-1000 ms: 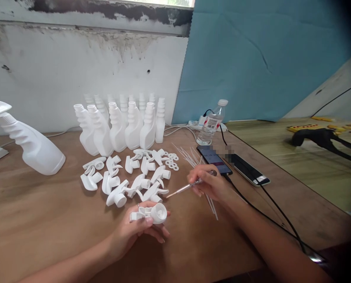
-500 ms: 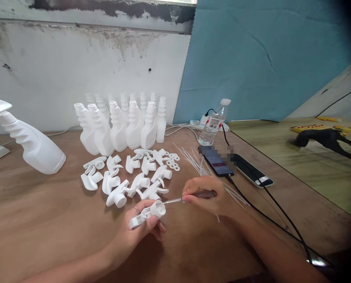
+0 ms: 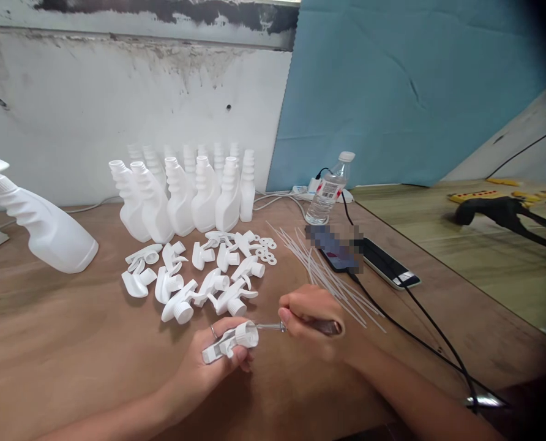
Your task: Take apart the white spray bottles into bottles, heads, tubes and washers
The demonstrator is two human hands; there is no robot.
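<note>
In my left hand [image 3: 213, 355] lies a white trigger spray head [image 3: 231, 342], its ribbed collar facing right. My fingers are closed around it, and a ring shows on one finger. My right hand [image 3: 316, 315] grips the dark handle of a screwdriver [image 3: 269, 327]. The metal shaft points left, and its tip is at the open collar; how far inside it sits is hidden. Several loose white spray heads [image 3: 180, 303] lie on the table just beyond my left hand. Small white washers [image 3: 267, 242] are heaped to their right.
White bottles [image 3: 180, 196] without tops stand along the wall. At the left is a bottle with a spray head fitted [image 3: 55, 229]. Thin white tubes [image 3: 328, 275], a phone [image 3: 340, 251], a second phone-like device [image 3: 387, 262], cables and a water bottle [image 3: 329, 193] occupy the right.
My right hand has turned and its fist has closed more around the screwdriver handle, moving slightly lower. The spray head has rolled a little in my left hand. The whole view has shifted slightly.
</note>
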